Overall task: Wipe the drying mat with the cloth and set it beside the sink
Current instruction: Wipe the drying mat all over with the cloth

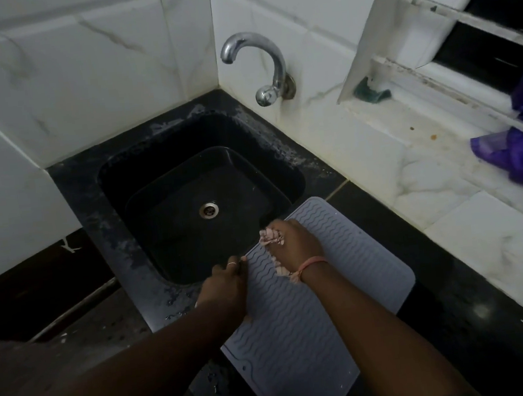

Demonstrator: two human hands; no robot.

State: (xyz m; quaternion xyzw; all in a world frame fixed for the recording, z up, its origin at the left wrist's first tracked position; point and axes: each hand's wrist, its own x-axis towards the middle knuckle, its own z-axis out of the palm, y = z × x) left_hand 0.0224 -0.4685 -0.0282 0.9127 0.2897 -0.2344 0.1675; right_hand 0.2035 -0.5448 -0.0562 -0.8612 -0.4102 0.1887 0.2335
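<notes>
Right hand (293, 242), fingers (278, 233) curled around a bunched pale pink cloth (272, 236), pressing it onto the drying mat (298, 328) near the mat's far left edge; a loose end of cloth trailing out under the wrist. Thin orange band at that wrist. Left hand (227, 285), ring on one finger, set at the mat's left edge with fingers bent over it, apparently pinching the rim, though the dim light makes the grip hard to confirm. Mat pale grey-lilac, rectangular with rounded corners, ribbed all over with wavy raised lines, plain smooth border. Lying flat on the dark surface (457, 322) just right of the sink (189, 188), far left corner overhanging the basin's rim. Sink black and square, metal drain (208, 210) at its centre. Chrome tap (260, 67) on the white tiled wall behind. Purple fabric (518, 154) on the window ledge, well apart to the right.
</notes>
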